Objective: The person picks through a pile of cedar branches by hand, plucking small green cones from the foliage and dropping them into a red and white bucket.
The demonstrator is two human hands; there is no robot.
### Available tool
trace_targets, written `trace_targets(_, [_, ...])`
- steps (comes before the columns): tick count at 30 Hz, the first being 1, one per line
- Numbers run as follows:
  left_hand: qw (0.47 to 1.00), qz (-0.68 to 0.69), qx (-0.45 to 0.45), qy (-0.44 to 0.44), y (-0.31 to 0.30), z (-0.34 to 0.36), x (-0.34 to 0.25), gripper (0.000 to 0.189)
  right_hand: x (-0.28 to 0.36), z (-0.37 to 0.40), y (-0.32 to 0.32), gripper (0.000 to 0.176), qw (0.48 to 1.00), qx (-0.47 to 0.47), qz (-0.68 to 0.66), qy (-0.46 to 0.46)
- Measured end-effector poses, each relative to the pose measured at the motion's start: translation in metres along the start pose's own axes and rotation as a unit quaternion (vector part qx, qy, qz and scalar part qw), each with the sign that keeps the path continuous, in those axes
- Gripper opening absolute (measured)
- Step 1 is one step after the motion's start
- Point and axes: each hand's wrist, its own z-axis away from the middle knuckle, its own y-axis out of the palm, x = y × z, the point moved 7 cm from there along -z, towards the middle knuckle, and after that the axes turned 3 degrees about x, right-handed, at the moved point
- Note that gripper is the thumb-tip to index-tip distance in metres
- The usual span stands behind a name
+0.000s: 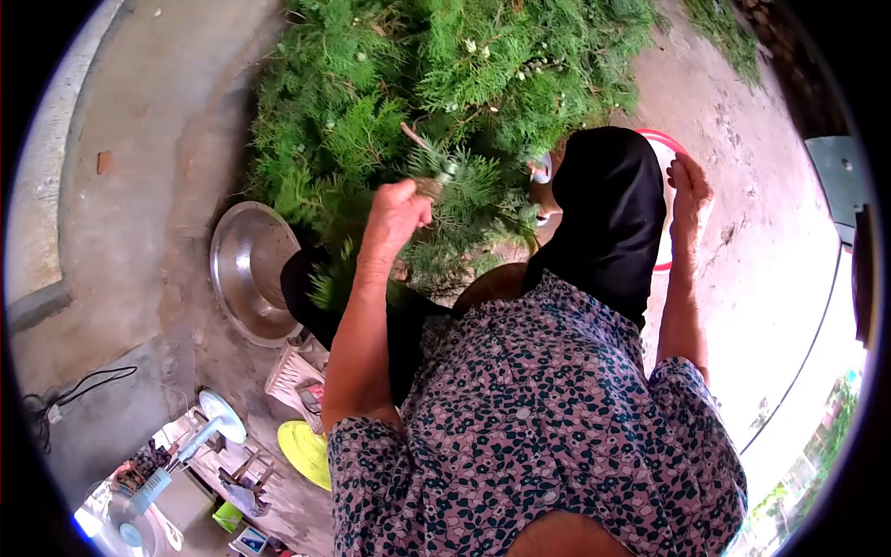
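Observation:
My left hand (397,215) is closed around a leafy evergreen sprig (473,181), whose thin brown stem points up past the fist. A big heap of green evergreen branches (371,74) lies just beyond, filling the ground in front of my knees. On the other side, my right hand (691,193) hangs above a white basin with a red rim (666,139), beside my black-trousered knee. Its fingers are curled together; what they hold, if anything, I cannot make out. My knee covers much of that basin.
A shiny metal basin (255,274) stands at the left, against the branches. Behind it are a yellow round object (304,453), a pale fan (221,416) and a small stool (249,478). Black cable (97,376) lies by the wall. More cuttings (724,37) lie top right.

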Motion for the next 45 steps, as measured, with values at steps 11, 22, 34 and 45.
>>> trace_targets(11, [0.984, -0.039, -0.158, 0.079, -0.013, 0.023, -0.066, 0.014, 0.206, 0.105, 0.161, 0.021, 0.892, 0.226, -0.131, -0.369])
trace_targets(22, [0.998, 0.036, -0.044, 0.032, 0.013, 0.039, -0.071, 0.011, 0.194, 0.117, 0.204, 0.020, 0.863, 0.386, -0.143, -0.295])
trace_targets(34, [0.966, 0.197, -0.145, 0.086, -0.005, 0.056, -0.083, 0.013, 0.157, 0.091, 0.236, 0.014, 0.788, 0.405, -0.438, 0.154])
trace_targets(45, [0.826, 0.450, -0.177, 0.290, -0.111, 0.073, -0.146, 0.022, 0.108, 0.152, 0.238, 0.019, 0.720, 0.570, -0.316, 0.239])
